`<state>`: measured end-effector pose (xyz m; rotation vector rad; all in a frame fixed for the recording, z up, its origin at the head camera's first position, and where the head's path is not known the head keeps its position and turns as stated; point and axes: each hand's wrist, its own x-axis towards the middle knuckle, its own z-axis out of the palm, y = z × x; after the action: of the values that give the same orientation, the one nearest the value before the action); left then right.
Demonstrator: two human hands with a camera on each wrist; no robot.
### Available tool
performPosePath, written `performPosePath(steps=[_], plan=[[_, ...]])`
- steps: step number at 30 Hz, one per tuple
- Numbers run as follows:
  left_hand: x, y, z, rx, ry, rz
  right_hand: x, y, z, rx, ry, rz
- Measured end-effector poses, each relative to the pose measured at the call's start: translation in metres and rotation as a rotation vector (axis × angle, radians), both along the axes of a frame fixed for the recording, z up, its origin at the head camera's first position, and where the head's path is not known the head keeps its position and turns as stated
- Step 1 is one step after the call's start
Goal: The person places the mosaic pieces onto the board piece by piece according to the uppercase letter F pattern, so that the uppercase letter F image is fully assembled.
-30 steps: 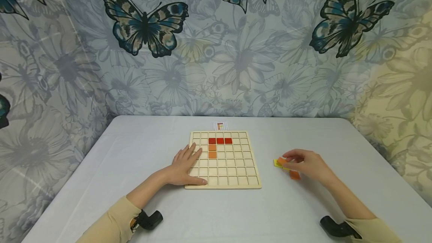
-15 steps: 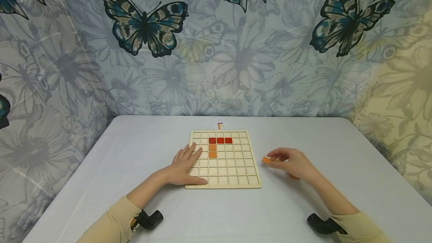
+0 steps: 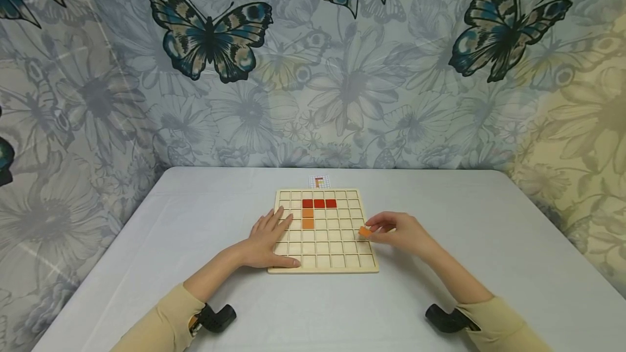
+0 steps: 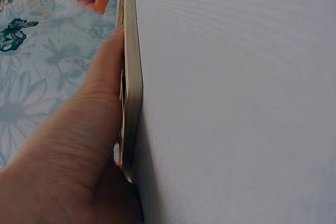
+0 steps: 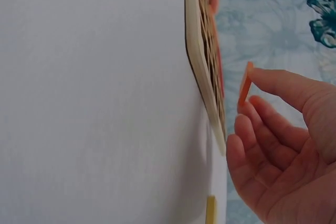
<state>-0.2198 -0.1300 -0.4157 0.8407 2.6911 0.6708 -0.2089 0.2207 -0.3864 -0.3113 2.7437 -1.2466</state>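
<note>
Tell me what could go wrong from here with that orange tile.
The orange tile might slip, as the right hand pinches it only between thumb and fingertip.
It could end up in the wrong square, since the board has many alike, unfilled squares.
The left hand rests on the board's left side; if it shifts, the board may slide.

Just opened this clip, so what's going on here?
A person's left hand rests on the left side of a wooden grid board, while the right hand pinches an orange tile, raised near the board's right edge. On the board, three red tiles form a row, with two orange tiles running down from the leftmost.
</note>
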Motion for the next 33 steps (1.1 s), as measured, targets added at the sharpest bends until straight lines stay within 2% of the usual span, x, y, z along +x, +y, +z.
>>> performPosePath(steps=[16,33], plan=[[0.0,0.0,-0.002,-0.003,0.003,-0.002,-0.005,-0.037,-0.008,-0.03,0.0,0.115],[0.0,0.0,-0.001,0.001,-0.008,0.003,-0.016,-0.078,-0.01,-0.003,0.105,0.253]])
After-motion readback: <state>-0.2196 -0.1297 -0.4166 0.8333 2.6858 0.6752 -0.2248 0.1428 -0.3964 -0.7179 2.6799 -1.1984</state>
